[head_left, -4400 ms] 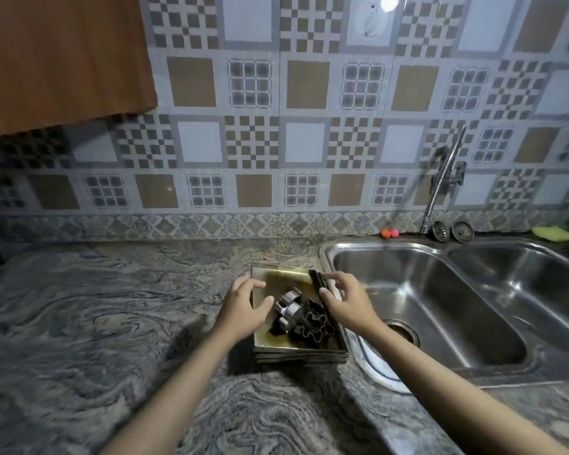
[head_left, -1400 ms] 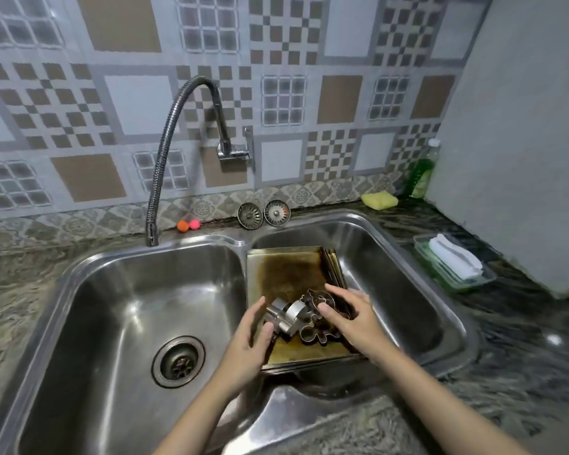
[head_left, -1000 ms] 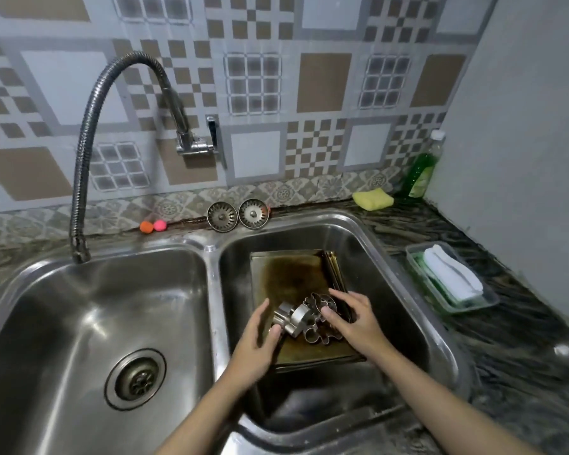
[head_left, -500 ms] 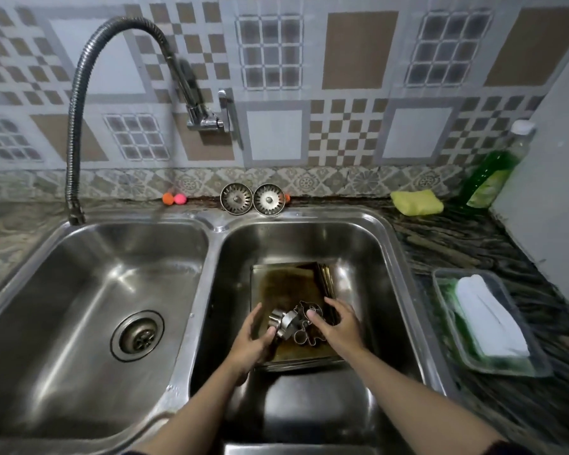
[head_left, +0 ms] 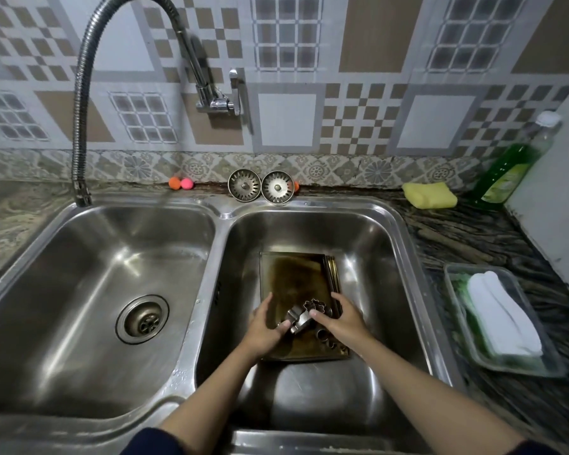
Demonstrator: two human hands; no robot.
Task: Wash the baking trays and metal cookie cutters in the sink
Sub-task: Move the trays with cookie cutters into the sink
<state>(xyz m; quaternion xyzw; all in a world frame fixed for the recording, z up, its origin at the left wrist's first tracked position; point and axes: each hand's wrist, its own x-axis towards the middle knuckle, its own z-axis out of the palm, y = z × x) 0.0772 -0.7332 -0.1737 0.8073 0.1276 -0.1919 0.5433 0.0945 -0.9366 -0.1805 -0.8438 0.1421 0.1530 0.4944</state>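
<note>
A stack of brown-stained baking trays (head_left: 293,277) lies low in the right sink basin (head_left: 368,244). Several metal cookie cutters (head_left: 304,315) sit on the top tray near its front. My left hand (head_left: 263,326) grips the stack's left edge. My right hand (head_left: 344,320) grips its right edge, thumb touching the cutters. Whether the stack rests on the basin floor is hidden.
The left basin (head_left: 112,284) has an open drain. A flexible tap (head_left: 83,103) arcs over it. Two drain strainers (head_left: 260,185) lean at the back wall. A yellow sponge (head_left: 429,195), green soap bottle (head_left: 509,165) and a tray with a white cloth (head_left: 500,316) stand right.
Both hands carried the tray stack with the cutters from the counter left of the sink across to the right basin and lowered it deep inside.
</note>
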